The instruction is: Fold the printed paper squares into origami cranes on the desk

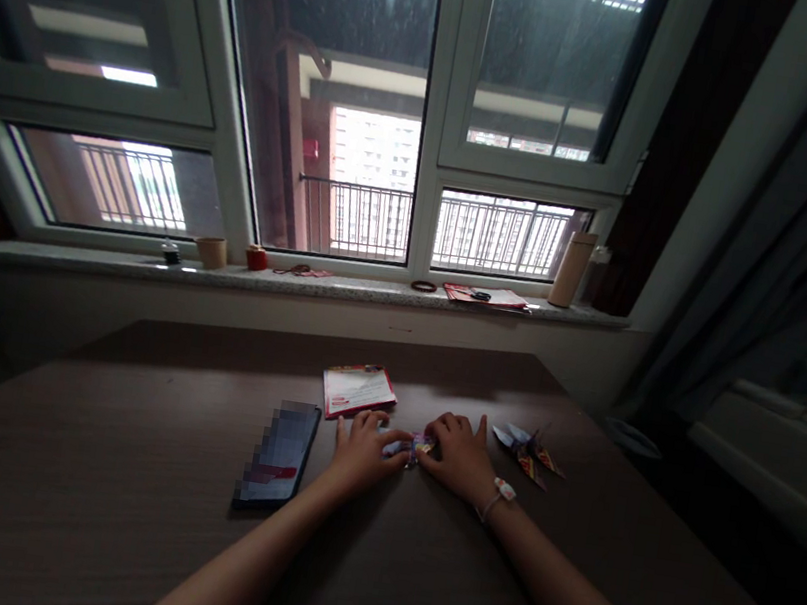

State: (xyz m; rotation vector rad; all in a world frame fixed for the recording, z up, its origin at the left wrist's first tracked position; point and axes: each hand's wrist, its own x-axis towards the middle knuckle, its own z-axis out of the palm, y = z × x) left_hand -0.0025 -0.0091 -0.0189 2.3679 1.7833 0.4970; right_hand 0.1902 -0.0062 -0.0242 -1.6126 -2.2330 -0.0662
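On the brown table [122, 463], a small piece of colourful printed paper [418, 449] lies between my two hands. It looks folded, though fingers cover much of it. My left hand [366, 457] reaches in from the left, thumb and index finger pressed on the paper's left part. From the other side my right hand [460, 458], with a bracelet [500, 494] at the wrist, pinches its right part. Right of that hand lies a folded paper shape [525, 452] with pointed tips. Just behind my left hand is a stack of printed paper sheets [360, 392] with red edges.
A phone [280, 456] lies flat left of my left forearm. Along the windowsill [374, 293] stand a small dark bottle [169, 252], a paper cup [211, 253], a red spool-like item [256, 258], papers with scissors [484, 296] and a tall tan flask [572, 270].
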